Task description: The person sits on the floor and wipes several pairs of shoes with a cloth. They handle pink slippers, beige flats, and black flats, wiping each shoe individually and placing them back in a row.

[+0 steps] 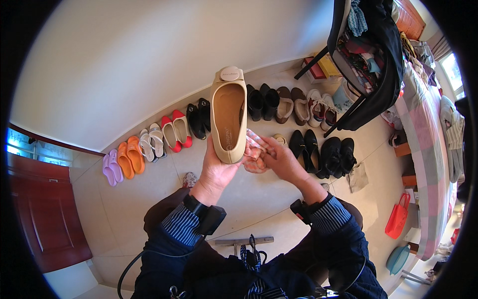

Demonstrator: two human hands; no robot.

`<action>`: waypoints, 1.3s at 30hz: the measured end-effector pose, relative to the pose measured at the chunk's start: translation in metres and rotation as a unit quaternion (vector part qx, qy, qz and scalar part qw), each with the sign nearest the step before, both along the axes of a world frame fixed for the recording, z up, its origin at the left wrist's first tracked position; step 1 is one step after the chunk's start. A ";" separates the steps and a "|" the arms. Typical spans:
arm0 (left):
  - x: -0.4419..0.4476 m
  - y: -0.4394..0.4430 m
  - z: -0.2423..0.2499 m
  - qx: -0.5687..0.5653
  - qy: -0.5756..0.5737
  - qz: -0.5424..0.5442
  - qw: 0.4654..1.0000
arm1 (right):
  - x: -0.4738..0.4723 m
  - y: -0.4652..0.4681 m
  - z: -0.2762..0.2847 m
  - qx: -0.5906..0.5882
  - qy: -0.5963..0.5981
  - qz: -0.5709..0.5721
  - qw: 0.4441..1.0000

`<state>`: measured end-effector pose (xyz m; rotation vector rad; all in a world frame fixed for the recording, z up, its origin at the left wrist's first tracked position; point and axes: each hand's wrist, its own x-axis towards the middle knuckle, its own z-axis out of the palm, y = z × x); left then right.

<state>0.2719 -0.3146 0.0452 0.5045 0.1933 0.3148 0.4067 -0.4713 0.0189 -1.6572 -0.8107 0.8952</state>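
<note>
A beige flat shoe [228, 112] with a round ornament on its toe is held up before me, toe pointing away. Its tan insole faces up and bears writing. My left hand [219, 166] grips it by the heel, from below and the left side. In my right hand [284, 160] is a bunched pink and orange patterned cloth [255, 164], close against the shoe's right side near the heel. Part of another beige shoe [279, 139] shows on the floor beyond my right hand, mostly hidden by it.
Several pairs of shoes line the wall, among them orange slippers [130, 157], red-toed flats [177, 130] and brown fur-lined shoes [292, 106]. Black shoes [304, 149] stand nearer. A clothes-laden black chair [364, 74], a bed [422, 160] and a red bag [398, 216] are at right.
</note>
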 end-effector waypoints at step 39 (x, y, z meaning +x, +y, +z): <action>0.001 -0.002 -0.009 -0.027 0.020 0.003 0.999 | -0.016 -0.005 0.014 -0.027 -0.154 0.054 0.986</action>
